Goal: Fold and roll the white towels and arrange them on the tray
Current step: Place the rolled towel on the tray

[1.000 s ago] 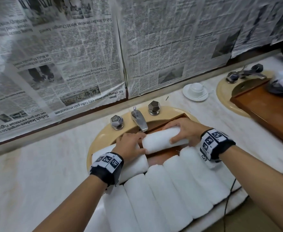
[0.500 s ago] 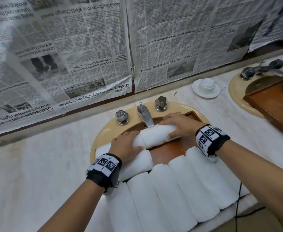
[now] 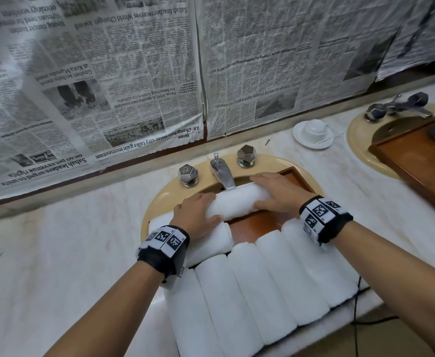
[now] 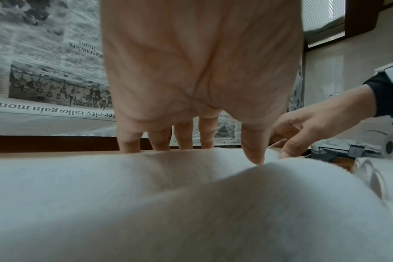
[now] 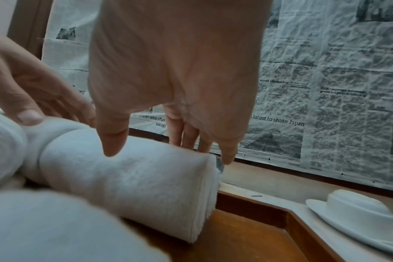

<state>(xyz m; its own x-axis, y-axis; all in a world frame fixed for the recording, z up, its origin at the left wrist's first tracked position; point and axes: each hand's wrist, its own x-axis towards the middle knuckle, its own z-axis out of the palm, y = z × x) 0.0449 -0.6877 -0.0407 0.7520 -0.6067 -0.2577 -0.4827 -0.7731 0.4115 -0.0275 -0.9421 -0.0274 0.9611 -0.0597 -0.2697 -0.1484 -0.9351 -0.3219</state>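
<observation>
A wooden tray (image 3: 294, 174) lies across the sink. Several rolled white towels (image 3: 262, 287) lie side by side along its front. Another roll (image 3: 211, 243) lies crosswise at the left, under my left wrist. At the back, just below the faucet, lies one more rolled towel (image 3: 239, 202) (image 5: 135, 186). My left hand (image 3: 198, 215) (image 4: 198, 134) holds its left end, fingers over the far side and thumb on the near side. My right hand (image 3: 275, 194) (image 5: 175, 134) holds its right end the same way. Bare tray floor (image 3: 252, 225) shows between this roll and the front row.
The faucet (image 3: 221, 173) and two metal knobs (image 3: 188, 173) (image 3: 246, 155) stand right behind the roll. A white cup on a saucer (image 3: 313, 131) sits at the back right. A second wooden tray (image 3: 417, 161) covers another sink. Newspaper (image 3: 134, 73) covers the wall. A black cable (image 3: 356, 305) hangs off the counter's front edge.
Both hands have carried the rolled towel a little farther back, to just under the faucet, and it has come to lie more level.
</observation>
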